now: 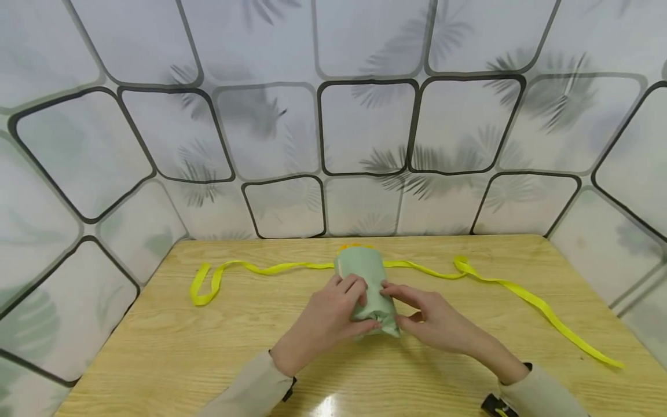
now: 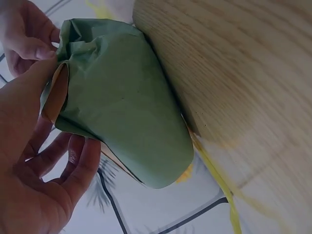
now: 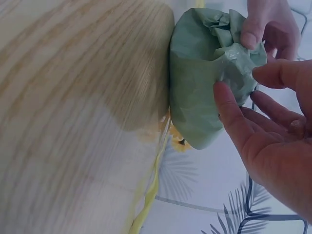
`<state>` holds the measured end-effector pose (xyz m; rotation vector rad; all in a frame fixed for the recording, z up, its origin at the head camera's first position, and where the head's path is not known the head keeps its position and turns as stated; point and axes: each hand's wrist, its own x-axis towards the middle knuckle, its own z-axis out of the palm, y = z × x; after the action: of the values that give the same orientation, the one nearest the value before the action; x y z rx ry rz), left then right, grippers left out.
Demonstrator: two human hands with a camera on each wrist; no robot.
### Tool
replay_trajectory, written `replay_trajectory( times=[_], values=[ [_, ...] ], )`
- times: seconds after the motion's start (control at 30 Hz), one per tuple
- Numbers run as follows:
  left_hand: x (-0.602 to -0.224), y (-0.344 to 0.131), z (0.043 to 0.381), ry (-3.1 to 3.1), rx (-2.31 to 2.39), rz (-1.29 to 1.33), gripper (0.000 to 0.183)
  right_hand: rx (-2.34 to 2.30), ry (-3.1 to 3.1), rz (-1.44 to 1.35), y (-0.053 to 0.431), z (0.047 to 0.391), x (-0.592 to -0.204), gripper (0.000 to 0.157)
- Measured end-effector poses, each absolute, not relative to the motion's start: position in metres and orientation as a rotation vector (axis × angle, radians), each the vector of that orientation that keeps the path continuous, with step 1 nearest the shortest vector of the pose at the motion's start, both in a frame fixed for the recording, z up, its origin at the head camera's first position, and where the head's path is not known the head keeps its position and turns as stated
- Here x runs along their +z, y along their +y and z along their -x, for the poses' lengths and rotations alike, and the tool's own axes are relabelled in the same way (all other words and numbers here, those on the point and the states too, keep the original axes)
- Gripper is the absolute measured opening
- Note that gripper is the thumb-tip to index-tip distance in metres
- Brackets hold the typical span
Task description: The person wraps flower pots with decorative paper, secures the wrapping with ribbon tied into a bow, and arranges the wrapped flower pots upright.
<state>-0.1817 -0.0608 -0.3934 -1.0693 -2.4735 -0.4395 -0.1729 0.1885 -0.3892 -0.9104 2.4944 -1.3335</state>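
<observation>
A bundle wrapped in pale green paper (image 1: 359, 263) lies lengthwise near the middle of the table, its near end folded and crumpled. My left hand (image 1: 333, 310) holds it from the left, thumb at the folded end and fingers curled over the side. A brown-lined fold of paper (image 2: 56, 95) stands out beside that thumb in the left wrist view. From the right, my right hand (image 1: 438, 321) holds the paper between thumb and forefinger. Yellow-orange petals (image 3: 181, 142) show at the bundle's far end. A shiny patch (image 3: 235, 66) glints on the crumpled paper.
A yellow ribbon (image 1: 281, 268) runs across the wooden table (image 1: 198, 359) and passes beneath the bundle. It loops at the left and trails to the front right. A patterned curtain (image 1: 365, 127) borders the table behind and at both sides.
</observation>
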Motion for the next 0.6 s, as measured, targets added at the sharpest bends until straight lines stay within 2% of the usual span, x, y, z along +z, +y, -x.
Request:
replay_trajectory(
  times=[0.37,0.6],
  values=[
    [-0.395,-0.057,0.182,-2.479,-0.330,1.025,0.043,-1.346,2.552,0.835,0.200,0.174,-0.390,0.041],
    [-0.394,-0.058,0.183,-2.479,-0.307,1.019,0.038,-1.073,2.907,0.541,0.238,0.191,-0.379,0.030]
  ],
)
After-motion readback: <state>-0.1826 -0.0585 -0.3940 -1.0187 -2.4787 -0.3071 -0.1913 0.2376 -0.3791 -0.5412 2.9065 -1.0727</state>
